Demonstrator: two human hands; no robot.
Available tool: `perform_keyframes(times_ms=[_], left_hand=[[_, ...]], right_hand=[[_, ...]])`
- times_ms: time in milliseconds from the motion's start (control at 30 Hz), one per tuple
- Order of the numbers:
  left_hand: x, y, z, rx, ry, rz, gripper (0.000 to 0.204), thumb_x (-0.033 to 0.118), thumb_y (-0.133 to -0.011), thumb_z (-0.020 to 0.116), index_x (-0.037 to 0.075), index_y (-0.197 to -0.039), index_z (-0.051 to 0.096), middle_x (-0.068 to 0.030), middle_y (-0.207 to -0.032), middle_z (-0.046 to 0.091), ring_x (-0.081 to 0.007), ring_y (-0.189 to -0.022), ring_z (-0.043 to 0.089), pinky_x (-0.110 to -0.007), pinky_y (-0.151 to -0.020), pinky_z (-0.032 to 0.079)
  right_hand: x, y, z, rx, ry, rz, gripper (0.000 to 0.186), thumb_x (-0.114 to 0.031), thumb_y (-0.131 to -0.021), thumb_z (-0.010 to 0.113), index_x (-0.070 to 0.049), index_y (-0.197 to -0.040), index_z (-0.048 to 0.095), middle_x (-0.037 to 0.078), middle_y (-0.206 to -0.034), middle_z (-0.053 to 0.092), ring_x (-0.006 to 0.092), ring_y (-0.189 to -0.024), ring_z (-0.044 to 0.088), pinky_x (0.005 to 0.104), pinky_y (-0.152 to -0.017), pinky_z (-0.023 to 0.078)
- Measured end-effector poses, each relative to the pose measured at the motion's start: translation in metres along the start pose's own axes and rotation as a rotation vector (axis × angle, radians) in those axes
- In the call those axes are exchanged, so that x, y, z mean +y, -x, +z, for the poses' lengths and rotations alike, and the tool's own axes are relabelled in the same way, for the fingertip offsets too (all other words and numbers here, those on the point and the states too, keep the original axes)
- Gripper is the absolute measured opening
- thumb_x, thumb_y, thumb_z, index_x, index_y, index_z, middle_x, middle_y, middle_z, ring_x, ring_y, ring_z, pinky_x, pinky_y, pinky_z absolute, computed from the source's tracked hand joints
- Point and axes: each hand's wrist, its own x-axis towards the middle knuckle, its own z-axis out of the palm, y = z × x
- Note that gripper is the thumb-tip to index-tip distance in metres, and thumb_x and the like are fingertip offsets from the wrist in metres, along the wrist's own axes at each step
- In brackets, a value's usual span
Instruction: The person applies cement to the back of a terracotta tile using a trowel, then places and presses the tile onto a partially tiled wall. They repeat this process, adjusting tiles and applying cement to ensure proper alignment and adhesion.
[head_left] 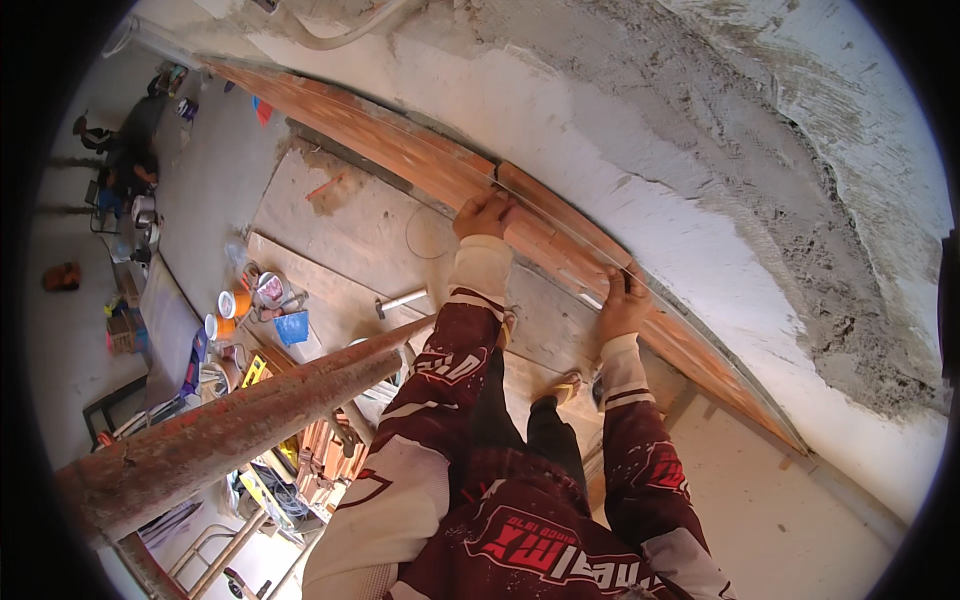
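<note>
A long terracotta brick tile (pixel 563 217) lies along the top of a row of reddish brick tiles (pixel 370 132) that runs against the white wall. My left hand (pixel 483 214) grips its far-left end, fingers bent over the edge. At its other end my right hand (pixel 624 303) is closed, with thumb and fingers pinching the corner. A thin taut string (pixel 575 232) passes along the row, close to my fingertips. Part of the tile's lower face is hidden by my hands.
Rough grey mortar (pixel 790 200) covers the wall above. A rusty scaffold pipe (pixel 250 430) crosses at left, over wooden planks. Below stand orange-and-white buckets (pixel 233 303), a blue container (pixel 291 327), a hammer-like tool (pixel 402 302) and stacked brick pieces (pixel 325 455).
</note>
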Motion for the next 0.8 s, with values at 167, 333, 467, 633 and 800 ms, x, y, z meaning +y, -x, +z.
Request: perform_keyframes(times_ms=[167,333,467,633,800], left_hand=[[-0.005,-0.002,-0.010,-0.029,-0.070,0.047,0.029,-0.004,-0.083,0.062,-0.010,-0.112,0.057,-0.0181,-0.105,0.062,-0.0261,-0.091,0.064,-0.034,-0.082,0.058],[-0.005,-0.002,-0.010,-0.009,-0.056,0.087,0.033,-0.004,-0.084,0.062,-0.012,-0.115,0.056,-0.0178,-0.105,0.062,-0.0254,-0.092,0.064,-0.034,-0.084,0.058],[-0.006,-0.004,-0.005,0.009,-0.027,0.087,0.034,-0.004,-0.083,0.062,-0.013,-0.116,0.056,-0.0188,-0.107,0.062,-0.0266,-0.093,0.063,-0.034,-0.085,0.057],[-0.005,-0.005,-0.004,0.003,-0.026,0.074,0.033,-0.004,-0.083,0.063,-0.017,-0.112,0.056,-0.0211,-0.109,0.062,-0.0278,-0.096,0.063,-0.034,-0.086,0.058],[-0.009,-0.013,-0.009,-0.050,-0.143,0.161,0.033,-0.003,-0.082,0.065,-0.018,-0.110,0.057,-0.0221,-0.110,0.062,-0.0261,-0.097,0.063,-0.031,-0.084,0.058]], right_hand=[[0.008,-0.001,-0.006,-0.018,-0.031,0.023,0.016,-0.006,-0.090,0.062,0.002,-0.103,0.064,0.002,-0.084,0.065,0.0083,-0.079,0.056,0.0235,-0.076,0.046],[-0.008,-0.002,-0.004,-0.056,0.010,0.033,0.016,-0.005,-0.089,0.062,0.003,-0.103,0.065,0.002,-0.086,0.066,0.0081,-0.079,0.056,0.0228,-0.074,0.046],[-0.006,-0.001,-0.004,-0.013,0.006,0.068,0.016,-0.005,-0.087,0.064,0.003,-0.101,0.066,0.002,-0.086,0.067,0.0082,-0.080,0.056,0.0228,-0.075,0.046],[-0.005,-0.001,-0.004,0.004,-0.027,0.075,0.018,-0.006,-0.086,0.066,0.003,-0.101,0.068,0.002,-0.085,0.068,0.0082,-0.081,0.057,0.0229,-0.076,0.046],[-0.004,0.002,0.002,0.075,-0.027,0.065,0.025,-0.006,-0.085,0.067,0.002,-0.109,0.068,0.005,-0.091,0.070,0.0082,-0.083,0.058,0.0225,-0.078,0.046]])
